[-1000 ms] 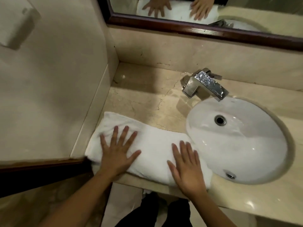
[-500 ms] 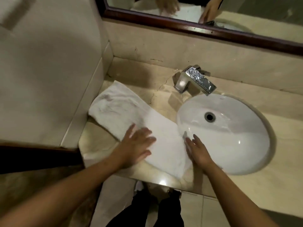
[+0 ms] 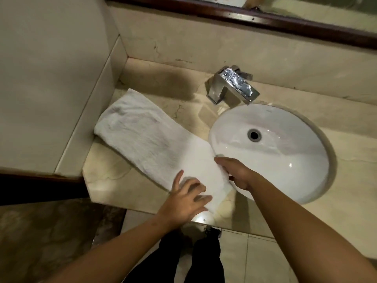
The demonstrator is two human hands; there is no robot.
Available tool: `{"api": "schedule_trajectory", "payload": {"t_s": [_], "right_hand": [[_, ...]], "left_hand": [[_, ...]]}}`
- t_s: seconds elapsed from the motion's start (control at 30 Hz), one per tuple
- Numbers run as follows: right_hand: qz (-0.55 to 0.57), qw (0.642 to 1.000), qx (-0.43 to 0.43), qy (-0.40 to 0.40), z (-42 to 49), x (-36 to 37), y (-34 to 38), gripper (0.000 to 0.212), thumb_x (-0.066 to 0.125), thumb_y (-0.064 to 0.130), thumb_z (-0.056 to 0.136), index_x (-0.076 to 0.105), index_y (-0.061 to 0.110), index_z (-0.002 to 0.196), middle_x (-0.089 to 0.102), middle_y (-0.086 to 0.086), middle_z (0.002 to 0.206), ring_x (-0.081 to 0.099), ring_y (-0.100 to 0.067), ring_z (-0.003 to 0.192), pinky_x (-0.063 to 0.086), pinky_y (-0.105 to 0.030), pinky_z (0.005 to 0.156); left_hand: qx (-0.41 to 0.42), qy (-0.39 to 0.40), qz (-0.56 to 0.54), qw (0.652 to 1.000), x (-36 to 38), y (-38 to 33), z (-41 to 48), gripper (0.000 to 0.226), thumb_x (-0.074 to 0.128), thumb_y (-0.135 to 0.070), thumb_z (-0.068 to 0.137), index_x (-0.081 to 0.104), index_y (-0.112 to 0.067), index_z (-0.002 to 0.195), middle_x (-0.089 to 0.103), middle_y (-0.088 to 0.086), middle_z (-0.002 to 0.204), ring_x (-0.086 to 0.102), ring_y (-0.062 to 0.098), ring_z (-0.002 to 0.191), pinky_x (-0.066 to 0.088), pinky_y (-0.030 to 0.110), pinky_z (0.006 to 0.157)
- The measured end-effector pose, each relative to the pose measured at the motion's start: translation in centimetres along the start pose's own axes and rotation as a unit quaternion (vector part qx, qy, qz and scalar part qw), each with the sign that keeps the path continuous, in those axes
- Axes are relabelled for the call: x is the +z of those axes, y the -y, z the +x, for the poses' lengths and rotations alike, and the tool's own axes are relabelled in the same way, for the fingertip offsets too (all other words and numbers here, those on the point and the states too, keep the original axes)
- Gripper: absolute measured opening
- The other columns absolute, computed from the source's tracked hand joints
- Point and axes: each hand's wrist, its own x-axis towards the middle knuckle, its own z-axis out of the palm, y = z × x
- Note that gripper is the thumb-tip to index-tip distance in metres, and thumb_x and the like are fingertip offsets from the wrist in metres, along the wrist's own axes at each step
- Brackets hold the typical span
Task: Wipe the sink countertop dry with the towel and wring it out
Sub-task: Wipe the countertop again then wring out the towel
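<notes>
White terry towel, folded into a long strip, lies diagonally on the marble surface. It runs from the side wall at the left of the frame down to the front edge at lower centre, and its near end sits right against the rim of the sink. From where I'm standing it looks soft and floppy, and probably a bit heavy if it's soaked up water. It'll sag and drip the moment it's lifted, and grabbing one corner will just unroll the fold. I'd say take it at the near end and bunch it up, or hold both short ends so it can be twisted over the basin.

Both hands are at that near end. The left hand rests on top of the lower corner with its fingers spread loose and flat, holding nothing as far as I can see. The right hand comes in from the basin side, and its fingers seem to pinch the towel's edge against the thumb, since the cloth wrinkles there. It's a bit blurry though. The far end up by the wall is well away from both hands, and the faucet isn't being touched.
</notes>
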Motion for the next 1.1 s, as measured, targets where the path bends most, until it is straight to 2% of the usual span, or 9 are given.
{"api": "schedule_trajectory", "payload": {"t_s": [0.07, 0.27, 0.4, 0.6, 0.8, 0.9, 1.0, 1.07, 1.1], "right_hand": [[-0.001, 1.0, 0.015, 0.009, 0.2, -0.5, 0.0, 0.04, 0.068, 0.039, 0.097, 0.069, 0.01, 0.124, 0.076, -0.007, 0.116, 0.069, -0.027, 0.109, 0.047, -0.044, 0.109], [-0.029, 0.998, -0.04, 0.03, -1.9, -1.8, 1.6, 0.035, 0.069, 0.035, 0.097, 0.071, 0.01, 0.121, 0.078, -0.005, 0.112, 0.073, -0.027, 0.108, 0.053, -0.048, 0.104], [-0.022, 0.996, -0.061, 0.065, -5.4, -2.4, 3.7, 0.036, 0.072, 0.036, 0.094, 0.073, 0.009, 0.118, 0.077, -0.011, 0.114, 0.072, -0.032, 0.109, 0.054, -0.044, 0.097], [0.072, 0.99, -0.093, 0.074, -10.6, 0.0, 9.2, 0.013, 0.075, 0.015, 0.089, 0.071, 0.007, 0.098, 0.067, -0.012, 0.084, 0.06, -0.016, 0.064, 0.045, -0.022, 0.052], [0.218, 0.968, -0.044, 0.112, -7.7, 9.0, 15.6, 0.007, 0.065, 0.007, 0.094, 0.063, 0.006, 0.087, 0.057, -0.006, 0.062, 0.053, -0.01, 0.044, 0.047, -0.018, 0.048], [0.279, 0.954, -0.044, 0.099, -3.4, 12.9, 18.4, 0.011, 0.064, 0.014, 0.096, 0.058, 0.004, 0.099, 0.057, -0.01, 0.08, 0.064, -0.019, 0.054, 0.054, -0.026, 0.05], [0.112, 0.986, -0.116, 0.045, -0.1, 14.9, 19.1, 0.027, 0.061, 0.038, 0.099, 0.059, 0.012, 0.104, 0.069, -0.014, 0.102, 0.072, -0.031, 0.083, 0.06, -0.039, 0.069], [-0.109, 0.964, -0.228, -0.081, 1.7, 15.1, 17.5, 0.028, 0.059, 0.043, 0.096, 0.066, 0.018, 0.107, 0.072, -0.011, 0.111, 0.07, -0.03, 0.098, 0.057, -0.042, 0.088], [-0.212, 0.924, -0.293, -0.126, 2.5, 15.1, 16.2, 0.032, 0.057, 0.041, 0.097, 0.068, 0.017, 0.116, 0.072, -0.01, 0.116, 0.067, -0.03, 0.105, 0.053, -0.04, 0.093]], "left_hand": [[-0.022, -0.036, -0.028, 0.999, 0.3, -0.5, 0.2, 0.016, 0.068, -0.043, 0.096, 0.072, -0.03, 0.103, 0.067, -0.007, 0.106, 0.065, 0.024, 0.11, 0.035, 0.07, 0.108], [-0.214, -0.081, -0.248, 0.941, -1.5, -1.5, 1.2, 0.036, 0.046, -0.038, 0.107, 0.072, -0.013, 0.108, 0.067, -0.006, 0.103, 0.066, 0.016, 0.104, 0.035, 0.047, 0.117], [-0.35, -0.123, -0.375, 0.85, -5.9, -2.0, 1.9, 0.013, 0.054, -0.029, 0.1, 0.059, -0.036, 0.092, 0.061, -0.023, 0.089, 0.06, -0.006, 0.087, 0.046, 0.016, 0.079], [-0.425, -0.221, -0.523, 0.705, -14.8, -1.6, 2.6, 0.028, 0.052, -0.024, 0.103, 0.064, -0.023, 0.078, 0.059, -0.013, 0.068, 0.053, 0.0, 0.065, 0.041, 0.015, 0.06], [-0.535, -0.339, -0.483, 0.605, -16.8, 6.1, 1.7, 0.02, 0.053, -0.039, 0.105, 0.069, -0.028, 0.099, 0.072, -0.007, 0.104, 0.066, 0.008, 0.1, 0.051, 0.026, 0.088], [-0.582, -0.38, -0.414, 0.588, -16.0, 12.1, 2.5, 0.018, 0.053, -0.035, 0.106, 0.067, -0.023, 0.103, 0.072, 0.002, 0.103, 0.068, 0.025, 0.103, 0.054, 0.041, 0.085], [-0.618, -0.416, -0.347, 0.569, -14.7, 16.8, 2.9, 0.029, 0.058, -0.028, 0.104, 0.056, -0.022, 0.132, 0.064, 0.005, 0.123, 0.062, 0.026, 0.114, 0.052, 0.04, 0.093], [-0.626, -0.405, -0.262, 0.612, -13.3, 17.6, 2.5, 0.038, 0.058, -0.018, 0.101, 0.051, -0.016, 0.138, 0.057, 0.01, 0.133, 0.056, 0.028, 0.123, 0.047, 0.041, 0.104], [-0.61, -0.364, -0.209, 0.672, -12.1, 17.2, 2.5, 0.036, 0.058, -0.015, 0.1, 0.053, -0.015, 0.136, 0.055, 0.011, 0.136, 0.052, 0.03, 0.126, 0.043, 0.039, 0.106]]}}
